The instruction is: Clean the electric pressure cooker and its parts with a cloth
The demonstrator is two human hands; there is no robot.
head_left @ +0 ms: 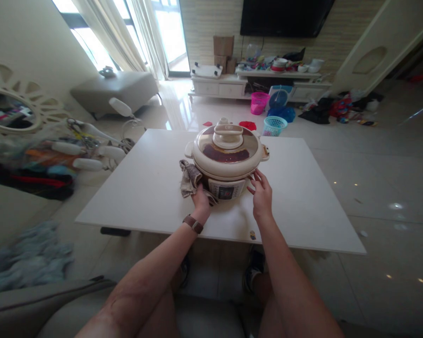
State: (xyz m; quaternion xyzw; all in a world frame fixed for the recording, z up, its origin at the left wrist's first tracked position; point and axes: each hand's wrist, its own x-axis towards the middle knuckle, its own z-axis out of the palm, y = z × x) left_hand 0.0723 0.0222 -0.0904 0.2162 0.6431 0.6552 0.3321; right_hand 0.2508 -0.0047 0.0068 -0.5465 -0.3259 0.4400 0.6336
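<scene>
One cloth (189,180) is bunched in your left hand (201,198) and hides some of its fingers. One cooker (218,177) with one lid (227,152) sits on the white table (144,178), between your two hands. Its front panel (226,192) is too blurry to read. Your right hand (262,195) is loosely spread at its right side; I can't tell if the fingertips touch.

Both bare arms reach forward and draw closer together at the hands. The left forearm (151,274) slants up and rightward to the left hand (201,198), its fingers mostly hidden. The right forearm (291,277) leans slightly leftward; the right hand (262,197) turns its palm inward, fingers (263,179) parted and gently curved.
</scene>
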